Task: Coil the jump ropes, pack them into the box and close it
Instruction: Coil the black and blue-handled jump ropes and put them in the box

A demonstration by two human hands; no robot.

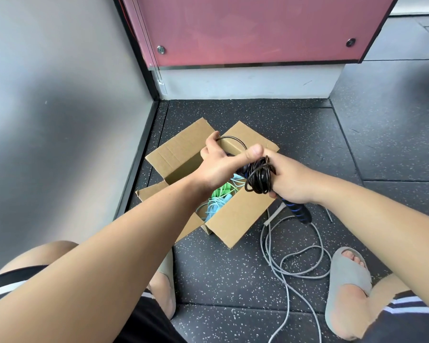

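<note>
Black rope (259,178) hangs above the open box (235,219), most of its cord wound in tight loops about the handles. The right hand (292,180) grips those handles, fingers curled round them, and one blue-ringed handle (298,213) pokes out below the fist. The left hand (217,165) holds the last free loop, its fingertips curled on the cord up near the far flap (the thumb lies stretched toward the coil). The step in hand, as I judge it, is finishing this coil. To do it well, the left hand should feed the loop round with light, even tension and lay the turn beside the others, not across them, since a crossed turn is likely to slip and loosen the bundle. The tail wants tucking under a turn, or the stiff cord will probably spring open once let go. The right hand should keep its firm grip until the bundle is low inside the box, then release. A green rope (221,191) and a blue rope (214,206) already lie bundled in the box, so the black one is best set in the free far part, clear of their strands. A grey rope (292,266) sprawls uncoiled on the floor (233,280) to the right of the box, so closing the flaps must wait.
</note>
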